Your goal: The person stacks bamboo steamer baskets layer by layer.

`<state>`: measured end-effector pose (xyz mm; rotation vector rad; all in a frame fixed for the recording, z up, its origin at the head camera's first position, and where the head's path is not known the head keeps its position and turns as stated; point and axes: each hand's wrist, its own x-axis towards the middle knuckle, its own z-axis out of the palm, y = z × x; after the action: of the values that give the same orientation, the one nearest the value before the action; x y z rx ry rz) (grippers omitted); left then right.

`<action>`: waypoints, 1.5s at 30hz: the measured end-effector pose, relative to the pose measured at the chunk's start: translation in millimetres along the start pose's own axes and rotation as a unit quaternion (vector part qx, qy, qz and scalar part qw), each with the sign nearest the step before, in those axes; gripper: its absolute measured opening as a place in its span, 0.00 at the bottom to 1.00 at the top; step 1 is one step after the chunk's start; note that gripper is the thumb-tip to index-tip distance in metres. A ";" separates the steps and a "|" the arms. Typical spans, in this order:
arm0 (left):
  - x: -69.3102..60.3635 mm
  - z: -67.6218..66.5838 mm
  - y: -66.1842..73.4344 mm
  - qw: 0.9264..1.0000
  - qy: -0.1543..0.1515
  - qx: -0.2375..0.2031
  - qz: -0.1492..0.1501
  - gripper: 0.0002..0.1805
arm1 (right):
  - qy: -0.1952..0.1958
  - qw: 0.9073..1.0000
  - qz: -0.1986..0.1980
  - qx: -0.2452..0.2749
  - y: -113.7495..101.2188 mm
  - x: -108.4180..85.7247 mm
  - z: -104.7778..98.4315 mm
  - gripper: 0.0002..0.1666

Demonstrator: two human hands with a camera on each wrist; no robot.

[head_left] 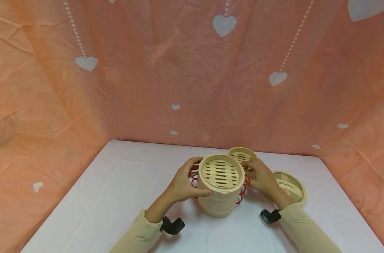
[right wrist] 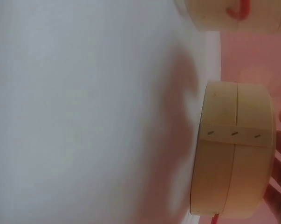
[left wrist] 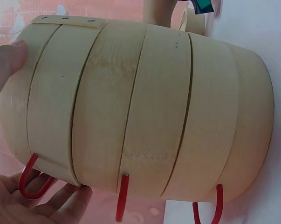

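Note:
A tall stack of bamboo steamer baskets (head_left: 218, 200) with red side loops stands on the table, its slatted top tier uppermost. My left hand (head_left: 185, 182) grips the upper part of this stack from the left; in the left wrist view the thumb (left wrist: 12, 58) lies near the top rim and the fingers (left wrist: 61, 205) reach round the far side by a red loop. Behind the stack sits a smaller pile of bamboo steamer (head_left: 242, 155). My right hand (head_left: 261, 177) is over its near edge, fingers spread by the rim of that rear steamer (right wrist: 236, 172). Contact there is unclear.
A round bamboo lid (head_left: 293, 191) with a strap handle lies on the white table (head_left: 116, 189), right of the stack and partly behind my right forearm. Pink cloth (head_left: 192, 88) with white hearts rises at the table's back and sides.

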<state>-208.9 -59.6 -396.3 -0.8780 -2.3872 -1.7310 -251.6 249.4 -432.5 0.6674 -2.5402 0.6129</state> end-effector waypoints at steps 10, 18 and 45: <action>0.5 1.2 1.0 1.000 0.000 0.012 -0.012 0.52 | 0.002 1.000 0.012 0.026 2.8 1.6 5.0 0.18; -0.6 1.3 2.4 1.000 0.001 0.016 -0.012 0.52 | 0.003 1.000 -0.007 0.024 7.6 2.7 9.0 0.20; 5.1 1.5 -1.5 0.999 -0.033 -0.005 -0.024 0.55 | -0.001 0.999 -0.029 -0.032 10.6 11.3 13.8 0.15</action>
<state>-213.5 -56.4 -396.2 -0.8999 -2.4623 -1.7589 -270.4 246.7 -441.0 0.7176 -2.5216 0.5100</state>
